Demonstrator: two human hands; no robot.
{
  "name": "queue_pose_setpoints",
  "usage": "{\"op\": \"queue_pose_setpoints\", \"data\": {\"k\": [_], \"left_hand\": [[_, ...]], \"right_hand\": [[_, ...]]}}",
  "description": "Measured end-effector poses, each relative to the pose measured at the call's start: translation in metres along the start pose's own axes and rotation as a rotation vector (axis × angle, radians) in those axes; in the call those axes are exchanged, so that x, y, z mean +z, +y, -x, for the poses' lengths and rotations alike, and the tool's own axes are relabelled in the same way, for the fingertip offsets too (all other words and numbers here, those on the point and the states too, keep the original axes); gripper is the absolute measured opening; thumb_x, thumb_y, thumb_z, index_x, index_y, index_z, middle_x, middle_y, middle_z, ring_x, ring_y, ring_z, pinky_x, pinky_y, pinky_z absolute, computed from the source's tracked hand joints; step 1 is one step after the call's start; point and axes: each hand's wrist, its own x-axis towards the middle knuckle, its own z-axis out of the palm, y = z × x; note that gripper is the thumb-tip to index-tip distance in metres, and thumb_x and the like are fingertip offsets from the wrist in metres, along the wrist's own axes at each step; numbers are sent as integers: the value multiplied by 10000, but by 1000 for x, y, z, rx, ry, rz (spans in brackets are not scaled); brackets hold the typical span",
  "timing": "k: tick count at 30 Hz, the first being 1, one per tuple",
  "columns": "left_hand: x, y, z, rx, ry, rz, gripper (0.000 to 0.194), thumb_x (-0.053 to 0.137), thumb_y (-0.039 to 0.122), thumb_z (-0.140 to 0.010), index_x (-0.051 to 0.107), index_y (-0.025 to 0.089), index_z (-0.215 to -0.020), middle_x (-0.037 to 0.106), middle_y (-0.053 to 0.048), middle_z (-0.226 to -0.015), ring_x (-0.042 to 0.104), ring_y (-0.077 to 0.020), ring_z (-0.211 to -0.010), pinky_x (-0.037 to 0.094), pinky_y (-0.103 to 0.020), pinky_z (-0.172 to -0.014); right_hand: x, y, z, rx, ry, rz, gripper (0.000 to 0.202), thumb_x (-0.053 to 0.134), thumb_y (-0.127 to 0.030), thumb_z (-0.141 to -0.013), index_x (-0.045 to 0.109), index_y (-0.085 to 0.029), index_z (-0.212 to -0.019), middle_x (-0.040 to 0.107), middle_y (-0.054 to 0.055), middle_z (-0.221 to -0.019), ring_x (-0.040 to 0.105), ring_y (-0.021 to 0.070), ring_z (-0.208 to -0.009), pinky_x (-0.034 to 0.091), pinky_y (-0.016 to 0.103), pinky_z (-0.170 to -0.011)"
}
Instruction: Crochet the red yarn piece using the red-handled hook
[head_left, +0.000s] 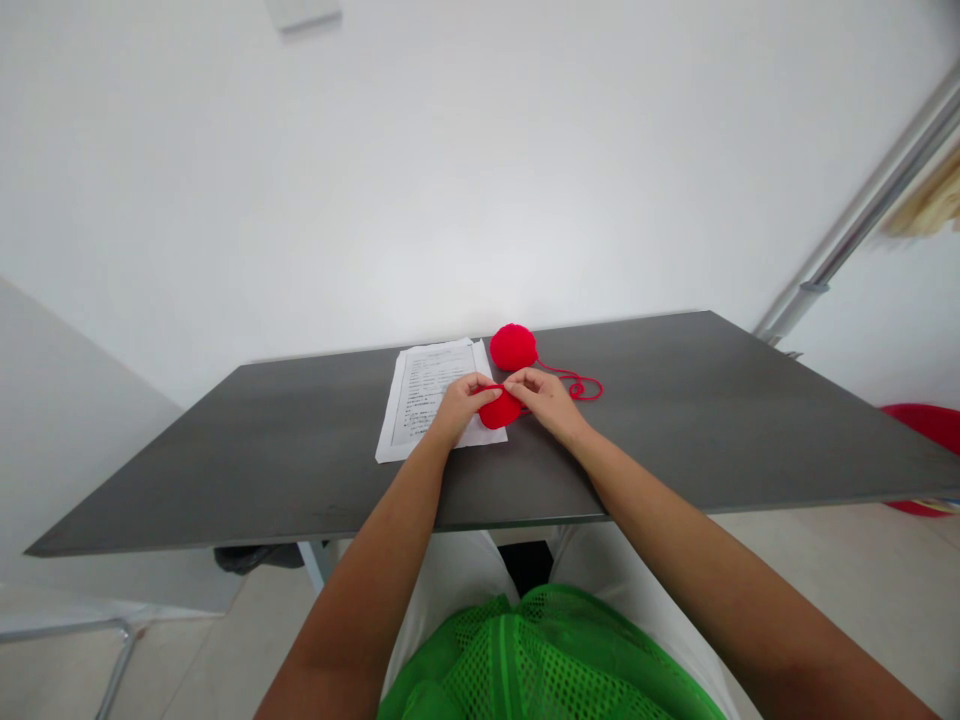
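Note:
Between my two hands is a small red crochet piece (499,411), rounded at the bottom. My left hand (465,402) pinches its upper left edge between thumb and fingers. On the other side, my right hand (541,397) pinches its upper right edge. Whether a hook is in the fingers I cannot make out. Just behind the hands rests a ball of red yarn (513,347). A loose strand of yarn (581,385) curls on the table to the right of the ball. Printed sheets of paper (420,395) lie under and to the left of my left hand.
The dark grey table (720,410) stands against a white wall (480,170). A metal pipe (862,240) runs along the wall at right. A red container (919,425) sits beyond the table's right end. Below the left side is a black bag (255,557).

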Motion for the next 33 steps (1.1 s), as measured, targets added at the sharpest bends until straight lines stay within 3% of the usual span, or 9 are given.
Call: {"op": "queue_pose_setpoints", "data": {"k": [7, 22, 33], "left_hand": [[1, 1, 0, 6, -16, 12, 161, 731, 254, -625, 639, 149, -706, 629, 18, -637, 545, -99, -598, 405, -236, -627], [8, 16, 9, -83, -101, 287, 297, 821, 273, -546, 622, 141, -721, 653, 15, -636, 574, -94, -602, 427, -229, -636], [5, 13, 9, -72, -140, 356, 254, 810, 228, -573, 631, 139, -729, 658, 15, -642, 581, -88, -582, 424, -214, -598]], "right_hand": [[-1, 1, -1, -1, 7, -7, 181, 634, -356, -713, 612, -176, -720, 607, -11, -666, 528, 131, -612, 394, 279, -611], [-1, -2, -1, 23, -23, -207, 176, 701, -336, -676, 635, -175, -703, 631, -20, -685, 538, 115, -639, 410, 270, -660], [-1, -3, 1, 86, -74, -395, 159, 753, -285, -656, 639, -176, -678, 635, -44, -668, 540, 91, -617, 391, 245, -640]]}}
